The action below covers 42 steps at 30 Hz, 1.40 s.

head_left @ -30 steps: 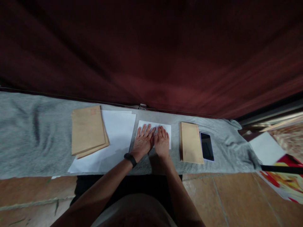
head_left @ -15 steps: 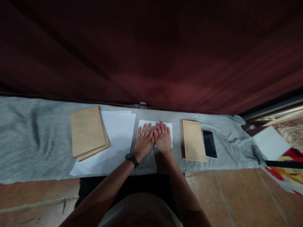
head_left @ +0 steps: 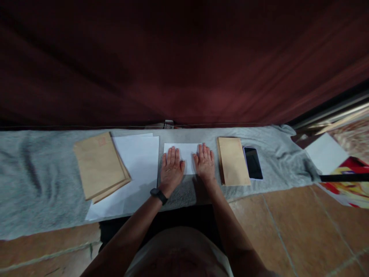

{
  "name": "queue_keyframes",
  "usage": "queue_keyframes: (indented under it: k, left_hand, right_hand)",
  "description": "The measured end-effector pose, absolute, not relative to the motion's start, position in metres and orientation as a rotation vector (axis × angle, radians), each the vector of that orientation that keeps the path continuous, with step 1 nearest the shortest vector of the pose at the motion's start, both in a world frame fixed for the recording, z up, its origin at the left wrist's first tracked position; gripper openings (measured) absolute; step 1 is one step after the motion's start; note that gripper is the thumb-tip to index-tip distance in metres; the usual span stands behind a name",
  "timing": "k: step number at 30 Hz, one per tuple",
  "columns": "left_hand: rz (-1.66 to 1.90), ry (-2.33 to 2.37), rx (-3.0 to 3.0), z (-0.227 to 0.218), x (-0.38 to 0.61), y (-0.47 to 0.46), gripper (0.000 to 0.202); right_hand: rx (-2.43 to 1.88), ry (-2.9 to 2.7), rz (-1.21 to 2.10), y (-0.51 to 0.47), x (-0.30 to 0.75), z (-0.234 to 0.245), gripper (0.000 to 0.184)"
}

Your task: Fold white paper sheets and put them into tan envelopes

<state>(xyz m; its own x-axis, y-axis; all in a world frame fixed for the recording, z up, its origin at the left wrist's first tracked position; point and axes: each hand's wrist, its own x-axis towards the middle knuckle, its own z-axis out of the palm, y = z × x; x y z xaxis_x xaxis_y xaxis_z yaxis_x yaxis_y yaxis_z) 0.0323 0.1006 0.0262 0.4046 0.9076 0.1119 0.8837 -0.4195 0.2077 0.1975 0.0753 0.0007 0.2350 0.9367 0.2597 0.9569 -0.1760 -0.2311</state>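
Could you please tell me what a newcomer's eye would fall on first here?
Probably the left hand and right hand, laid palm down at a small white paper in the middle of the grey cloth. Brown envelopes stand out too: a left pile partly covering larger white sheets, and a right pile beside a phone. Dark red fabric fills the view beyond.
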Motion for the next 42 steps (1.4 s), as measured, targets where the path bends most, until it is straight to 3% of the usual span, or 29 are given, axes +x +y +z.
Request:
queue_keyframes:
  k: [42]
  left_hand:
    - [0.256,1.568,2.691,0.021,0.03,0.095,0.062]
  right_hand:
    - [-2.143,-1.621,0.014,0.072,0.198,0.007,0.06]
